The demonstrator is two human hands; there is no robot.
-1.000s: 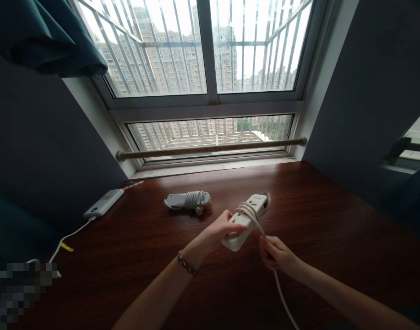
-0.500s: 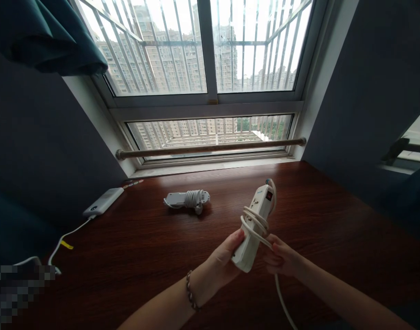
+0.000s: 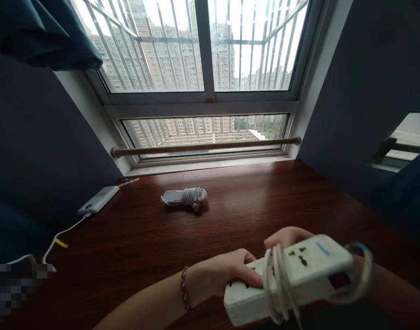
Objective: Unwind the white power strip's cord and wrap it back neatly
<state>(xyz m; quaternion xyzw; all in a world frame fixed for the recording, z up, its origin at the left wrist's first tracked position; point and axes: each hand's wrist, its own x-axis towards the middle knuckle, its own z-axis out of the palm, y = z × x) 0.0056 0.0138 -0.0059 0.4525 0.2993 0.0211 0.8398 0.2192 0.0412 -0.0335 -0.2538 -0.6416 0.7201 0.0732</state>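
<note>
A white power strip (image 3: pixel 313 268) is tilted close to the camera at the lower right, with its sockets facing up and several turns of its white cord (image 3: pixel 277 284) wrapped around its middle. My left hand (image 3: pixel 232 275) grips the strip's left end, thumb on top. Behind the strip, my right hand (image 3: pixel 288 236) is partly hidden; its bent fingers show above the far edge, and what they hold is out of sight. A loop of cord curves off the strip's right end by the red switch.
On the brown wooden table (image 3: pixel 137 243) lies a second power strip (image 3: pixel 184 197) wrapped in its cord. A white power bank (image 3: pixel 99 200) with a cable (image 3: pixel 67 233) is at the left. A rail (image 3: pixel 206 147) crosses the window beyond.
The held power strip has come nearer and lower right, turning from steep to nearly level. My right hand has gone from its near side to behind it. The view has shifted slightly.
</note>
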